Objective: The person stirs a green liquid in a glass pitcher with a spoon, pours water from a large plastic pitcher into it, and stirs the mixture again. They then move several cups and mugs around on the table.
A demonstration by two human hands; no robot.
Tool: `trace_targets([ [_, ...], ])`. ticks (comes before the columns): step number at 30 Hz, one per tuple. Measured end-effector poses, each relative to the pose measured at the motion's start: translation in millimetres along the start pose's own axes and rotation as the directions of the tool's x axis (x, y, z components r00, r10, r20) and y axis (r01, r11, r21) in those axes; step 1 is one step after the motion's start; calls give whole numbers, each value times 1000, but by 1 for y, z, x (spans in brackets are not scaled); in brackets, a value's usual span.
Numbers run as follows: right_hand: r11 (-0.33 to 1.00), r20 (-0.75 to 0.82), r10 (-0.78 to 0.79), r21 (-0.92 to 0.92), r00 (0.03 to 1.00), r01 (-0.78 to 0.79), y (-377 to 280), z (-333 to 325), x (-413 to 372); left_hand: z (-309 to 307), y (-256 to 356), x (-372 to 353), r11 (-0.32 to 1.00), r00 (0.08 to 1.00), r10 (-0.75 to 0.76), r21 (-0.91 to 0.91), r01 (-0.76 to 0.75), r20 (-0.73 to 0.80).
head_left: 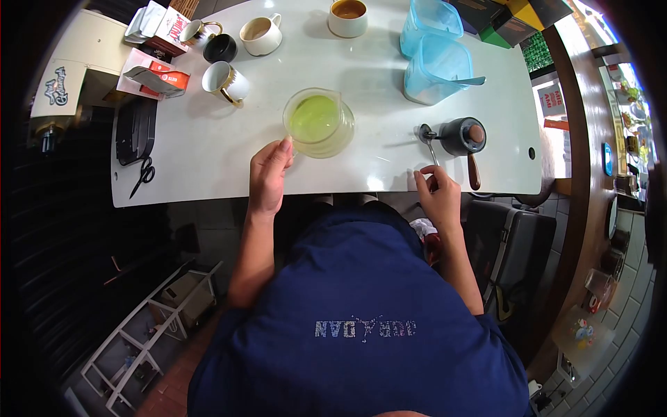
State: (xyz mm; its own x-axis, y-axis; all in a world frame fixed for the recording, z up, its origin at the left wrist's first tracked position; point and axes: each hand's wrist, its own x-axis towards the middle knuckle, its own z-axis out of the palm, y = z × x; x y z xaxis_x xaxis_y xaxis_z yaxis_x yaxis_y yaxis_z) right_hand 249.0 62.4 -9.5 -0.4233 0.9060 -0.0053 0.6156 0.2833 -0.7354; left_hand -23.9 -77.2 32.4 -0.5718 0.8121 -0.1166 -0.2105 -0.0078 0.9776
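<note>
My left hand (269, 174) is closed on the handle of a clear glass pitcher (340, 142), thumb on top. Pale green liquid (314, 119) shows through the pitcher's mouth. At the table's near edge, my right hand (439, 194) has its fingers bent around the handle end of a metal spoon (431, 146). The bowl of that spoon points away from me, beside a dark round pot (458, 135) with a brown knob and a brown wooden handle (474, 171).
Two light blue plastic containers (422, 80) stand at the back right, a utensil sticking out of the nearer one. Cups, including a white and gold mug (228, 82), stand back left. Black scissors (144, 175) lie by a black case (135, 131) on the white table (375, 177).
</note>
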Motion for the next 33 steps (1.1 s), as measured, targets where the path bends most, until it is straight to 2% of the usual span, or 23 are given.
trace_targets([
  [4,999,47,-31,9,998,31,-7,-1,3,-27,-5,3,997,996,63,45,-66,63],
  [8,998,60,-71,0,996,71,-15,-1,7,-23,12,9,992,990,85,81,-94,114],
  [11,997,64,-74,18,995,73,-20,0,9,-16,12,9,995,990,102,8,-104,101],
  [14,996,52,-93,12,994,93,-22,0,10,-30,12,13,992,994,103,64,-105,44],
  [29,997,75,-75,11,994,74,-29,6,7,-23,13,6,996,993,86,18,-88,80],
  [33,996,63,-93,8,994,93,-32,7,6,-40,11,7,993,992,92,68,-98,84],
])
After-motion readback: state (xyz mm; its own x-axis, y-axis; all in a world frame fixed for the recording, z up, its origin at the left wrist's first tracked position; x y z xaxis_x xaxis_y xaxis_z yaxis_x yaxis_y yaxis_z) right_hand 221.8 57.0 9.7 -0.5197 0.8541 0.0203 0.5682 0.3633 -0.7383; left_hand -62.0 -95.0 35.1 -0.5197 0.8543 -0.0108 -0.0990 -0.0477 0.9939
